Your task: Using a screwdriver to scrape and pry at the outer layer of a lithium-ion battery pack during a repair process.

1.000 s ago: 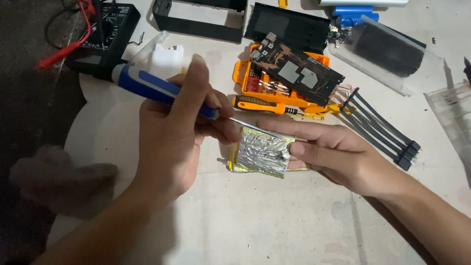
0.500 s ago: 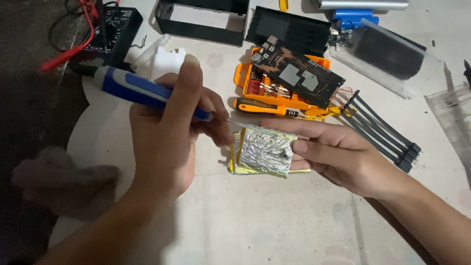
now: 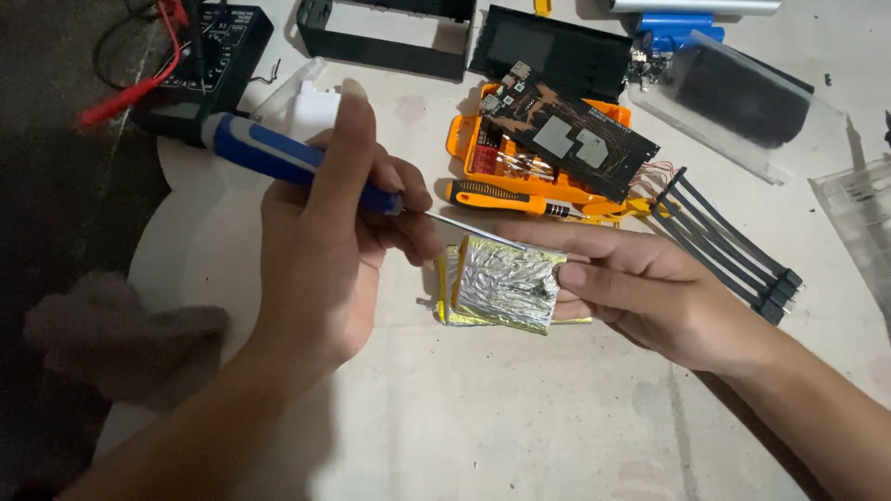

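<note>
Foil-wrapped pack (image 3: 506,283) pinched in right hand (image 3: 650,288) fingers, left hand (image 3: 325,241) gripping screwdriver (image 3: 297,162)

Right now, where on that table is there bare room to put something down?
The widest bare patch lies near the table edge, below the foil-wrapped pack, between the forearms. It is crowded beyond the hands: orange tool tray, circuit board, black cables, multimeter.

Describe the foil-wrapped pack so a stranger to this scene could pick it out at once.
Start at the orange tool tray near the top middle of the white table, then drop straight down toward the two hands. The foil-wrapped pack is pinched in the right hand, beside the left hand with its blue-handled tool. It is the only crinkled silver slab, edged in yellow.
</note>
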